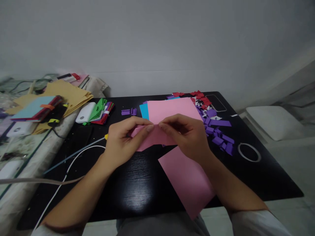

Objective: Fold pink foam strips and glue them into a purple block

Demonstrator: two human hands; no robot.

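The pink paper [159,139] was plain and unmarked, a strip stretching left to right at mid-scene. Pinched along its far edge, it bent near its middle, the left part slanting nearer, the right end partly hidden.

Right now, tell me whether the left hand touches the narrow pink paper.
Touching: the head view shows the left hand pinching the narrow pink paper between thumb and forefinger.
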